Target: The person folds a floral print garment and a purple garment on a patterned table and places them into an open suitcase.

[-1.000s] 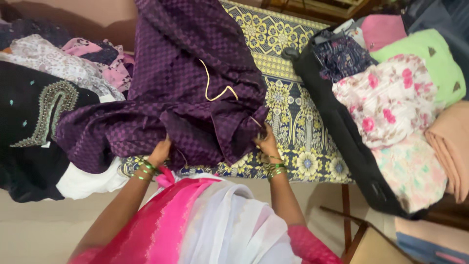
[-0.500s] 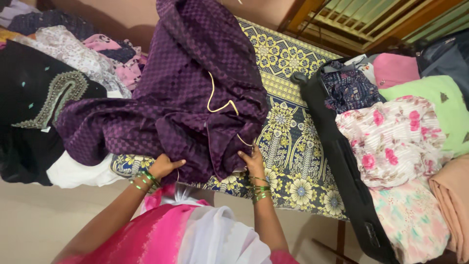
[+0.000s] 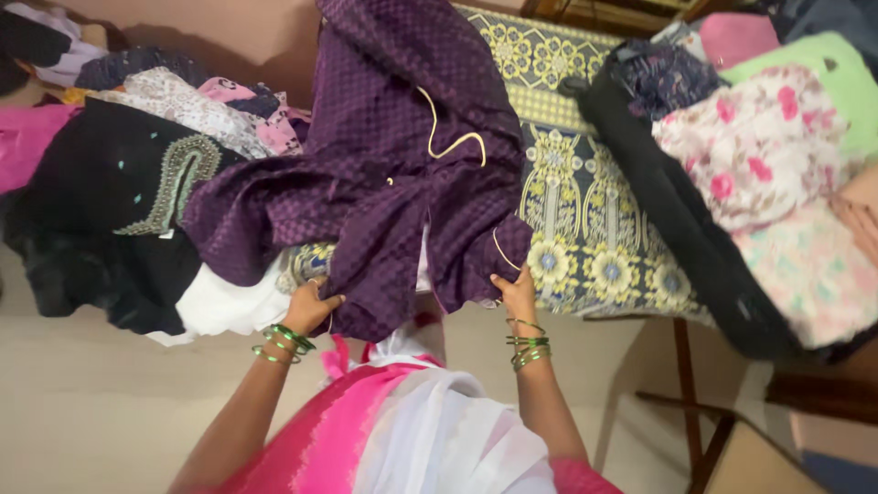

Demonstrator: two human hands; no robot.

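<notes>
Head view: we see a dark purple checked-weave garment with thin gold piping [image 3: 402, 174] heaped on the near part of a table, its lower edge drooping over the table's front edge toward the person. The left hand [image 3: 314, 306] grips that hanging edge, fingers curled over the cloth with the thumb underneath, as far as we can tell. The right hand [image 3: 518, 289] pinches the other lower corner beside a loop of piping, fingertips closed on the fabric. Holding both corners apart keeps the hem stretched between the hands, while the rest of the garment lies bunched and creased. Green bangles [image 3: 526, 346] sit on both wrists.

Under the garment is a blue and yellow floral patterned table cover [image 3: 594, 238], which gives a flat bed for the cloth. To the left, touching the purple sleeve, is a black garment with grey-green embroidered paisley trim [image 3: 137, 192]; a white cloth [image 3: 224, 306] lies partly under both. Behind are crumpled pink and white printed clothes [image 3: 210, 105], loose, so unsorted by our judgement. To the right, an open black soft suitcase [image 3: 677, 220] holds folded pieces: a white fabric with pink flowers [image 3: 750, 137], a light green one [image 3: 823, 69], a dark printed one [image 3: 663, 78]. Near the bottom we see the person's pink and white drape [image 3: 402, 430].
</notes>
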